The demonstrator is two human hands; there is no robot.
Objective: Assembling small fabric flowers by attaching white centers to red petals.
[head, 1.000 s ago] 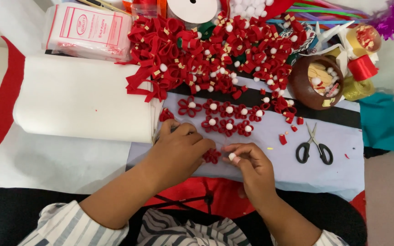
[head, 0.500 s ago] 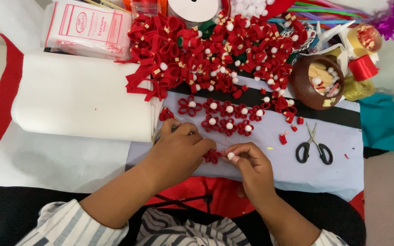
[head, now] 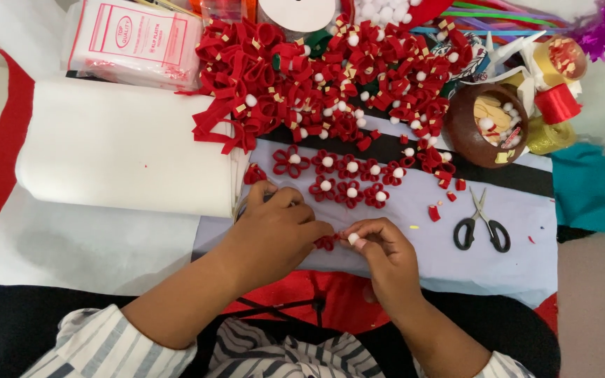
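Curling knuckles-up at the frame's centre, the left hand (head: 274, 227) pins a red felt flower (head: 325, 243) to the pale blue cloth (head: 512, 262), fingers bunched close. Beside it, the right hand (head: 385, 255) pinches a small white pompom (head: 353, 239) between thumb and fingertips. Most of the flower is hidden under the left fingers.

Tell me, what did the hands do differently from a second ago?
Very little. The right hand brought the small white pom-pom a bit leftward, closer to the red felt flower, which the left hand now covers more. Nothing was picked up or let go. The scissors, brown bowl and rows of finished flowers stayed put.
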